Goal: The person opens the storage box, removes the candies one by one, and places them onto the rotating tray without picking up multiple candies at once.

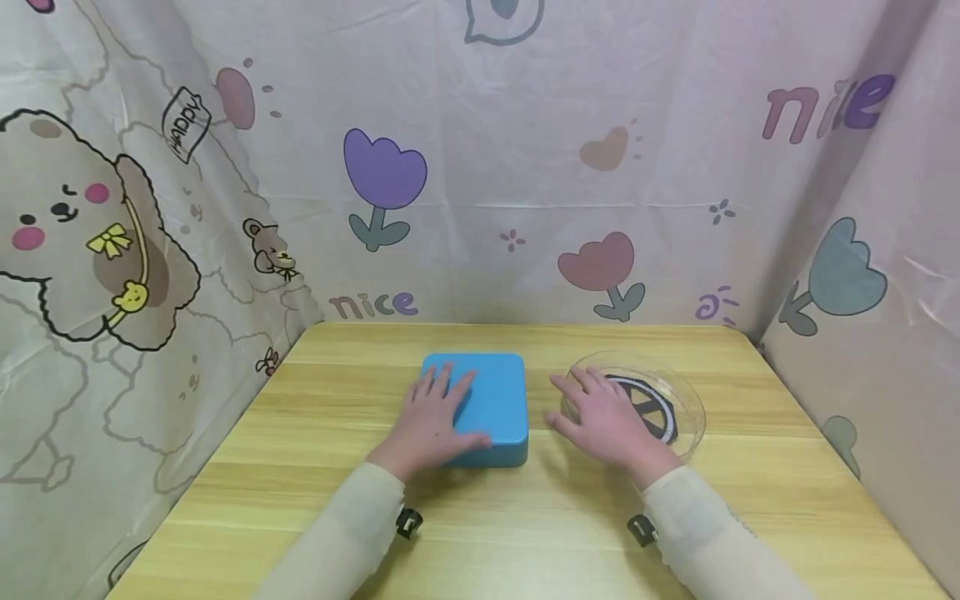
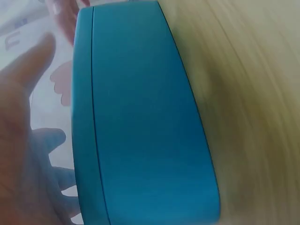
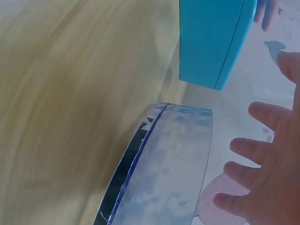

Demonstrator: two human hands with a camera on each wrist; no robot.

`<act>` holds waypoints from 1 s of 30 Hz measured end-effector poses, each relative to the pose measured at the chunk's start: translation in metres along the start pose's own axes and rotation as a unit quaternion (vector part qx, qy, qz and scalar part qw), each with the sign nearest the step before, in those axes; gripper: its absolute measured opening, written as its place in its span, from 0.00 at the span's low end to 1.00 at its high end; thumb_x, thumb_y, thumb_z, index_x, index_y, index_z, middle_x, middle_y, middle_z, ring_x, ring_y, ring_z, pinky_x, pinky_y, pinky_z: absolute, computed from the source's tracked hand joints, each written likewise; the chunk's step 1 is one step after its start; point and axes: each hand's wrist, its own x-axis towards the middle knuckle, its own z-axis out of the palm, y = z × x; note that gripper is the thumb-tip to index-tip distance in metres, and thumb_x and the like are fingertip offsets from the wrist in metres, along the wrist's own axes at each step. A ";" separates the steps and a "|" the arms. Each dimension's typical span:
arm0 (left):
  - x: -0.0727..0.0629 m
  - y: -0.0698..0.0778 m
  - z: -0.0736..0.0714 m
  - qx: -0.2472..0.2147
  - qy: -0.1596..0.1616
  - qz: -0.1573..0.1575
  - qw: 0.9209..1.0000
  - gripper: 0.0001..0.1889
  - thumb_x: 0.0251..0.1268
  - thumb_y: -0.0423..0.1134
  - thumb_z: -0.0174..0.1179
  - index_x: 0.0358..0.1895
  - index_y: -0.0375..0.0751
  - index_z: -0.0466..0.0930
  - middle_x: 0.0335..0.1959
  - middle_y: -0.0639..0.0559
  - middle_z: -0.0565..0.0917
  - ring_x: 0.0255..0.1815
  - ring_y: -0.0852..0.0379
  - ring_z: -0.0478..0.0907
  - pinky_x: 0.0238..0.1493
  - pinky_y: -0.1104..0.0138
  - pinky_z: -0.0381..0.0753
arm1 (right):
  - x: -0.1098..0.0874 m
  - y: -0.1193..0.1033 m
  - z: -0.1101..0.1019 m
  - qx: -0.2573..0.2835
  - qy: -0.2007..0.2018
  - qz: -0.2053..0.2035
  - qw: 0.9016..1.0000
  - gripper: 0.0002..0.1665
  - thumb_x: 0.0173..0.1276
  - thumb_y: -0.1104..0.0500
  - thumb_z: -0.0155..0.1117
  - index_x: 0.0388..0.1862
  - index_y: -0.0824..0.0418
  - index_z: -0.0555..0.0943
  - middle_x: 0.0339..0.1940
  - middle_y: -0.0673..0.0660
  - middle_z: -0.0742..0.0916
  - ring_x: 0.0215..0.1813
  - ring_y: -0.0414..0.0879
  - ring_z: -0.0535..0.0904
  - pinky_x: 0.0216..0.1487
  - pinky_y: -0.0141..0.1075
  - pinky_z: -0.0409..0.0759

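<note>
A blue lidded box with rounded corners sits near the middle of the table. My left hand is spread above its left part, fingers and thumb extended; whether the fingertips touch the lid I cannot tell. To the right stands a clear round container. A dark wheel-like piece with a pale ring shows inside, partly hidden by my right hand. That hand hovers over the container's left side with its fingers spread. In the right wrist view, a gap separates the fingers from the clear wall.
The box and container stand apart on a wood-grain table. A printed curtain hangs behind the table and along both sides. Each sleeve has a small black wrist device on its inner side.
</note>
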 end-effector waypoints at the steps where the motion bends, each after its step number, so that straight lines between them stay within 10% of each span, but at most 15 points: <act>1: -0.002 -0.003 0.000 -0.005 -0.003 -0.003 1.000 0.60 0.49 0.78 0.63 0.83 0.55 0.51 0.82 0.38 0.47 0.80 0.32 0.41 0.73 0.35 0.46 | 0.000 0.000 0.001 -0.001 -0.001 -0.001 1.000 0.45 0.72 0.26 0.48 0.79 0.50 0.67 0.79 0.64 0.65 0.79 0.66 0.54 0.73 0.66 0.50; 14: -0.018 -0.032 0.000 -0.096 -0.027 -0.069 0.993 0.72 0.35 0.73 0.76 0.84 0.58 0.41 0.83 0.42 0.33 0.81 0.36 0.37 0.70 0.34 0.54 | -0.002 -0.001 0.004 -0.014 -0.003 -0.021 1.000 0.42 0.73 0.30 0.52 0.76 0.53 0.70 0.78 0.66 0.66 0.78 0.66 0.57 0.72 0.66 0.54; 30: -0.021 -0.069 0.010 -0.286 -0.086 -0.092 0.950 0.77 0.39 0.62 0.81 0.82 0.56 0.23 0.83 0.39 0.40 0.78 0.34 0.50 0.72 0.39 0.53 | 0.008 -0.011 0.011 0.009 -0.005 -0.019 1.000 0.41 0.73 0.33 0.57 0.77 0.52 0.69 0.77 0.64 0.68 0.78 0.66 0.57 0.71 0.67 0.55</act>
